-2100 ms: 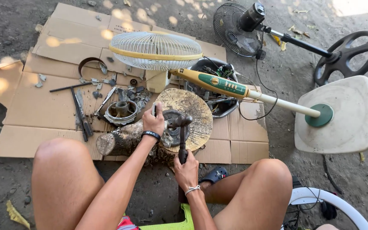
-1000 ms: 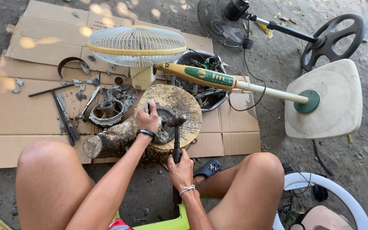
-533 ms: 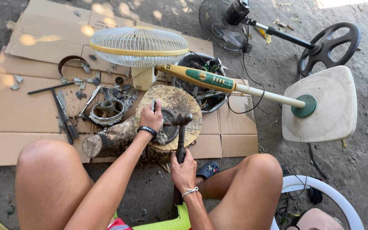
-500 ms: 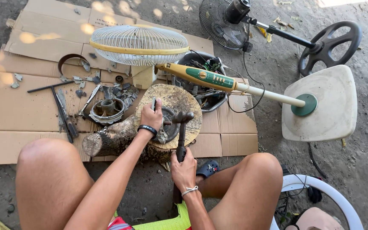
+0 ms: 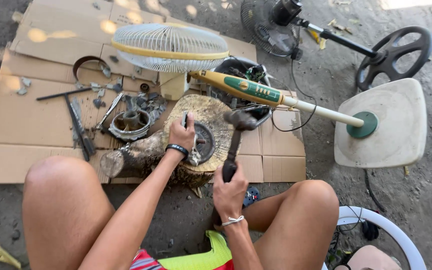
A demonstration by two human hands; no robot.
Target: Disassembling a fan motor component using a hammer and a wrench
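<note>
just two fans (image 5: 171, 47), one hammer (image 5: 233, 142), one stump (image 5: 203, 132)

Two fans: white one lying down (image 5: 170, 46), dark one (image 5: 268, 20) behind. One hammer (image 5: 235, 137). One wood stump (image 5: 203, 131). Two hands: left (image 5: 182, 136), right (image 5: 229, 194). One white chair (image 5: 381, 231).

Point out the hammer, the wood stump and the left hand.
hammer (image 5: 233, 145): head view, on the dark handle below the head.
wood stump (image 5: 203, 107): head view, on the pale top face.
left hand (image 5: 182, 134): head view, on the back of the hand.
</note>
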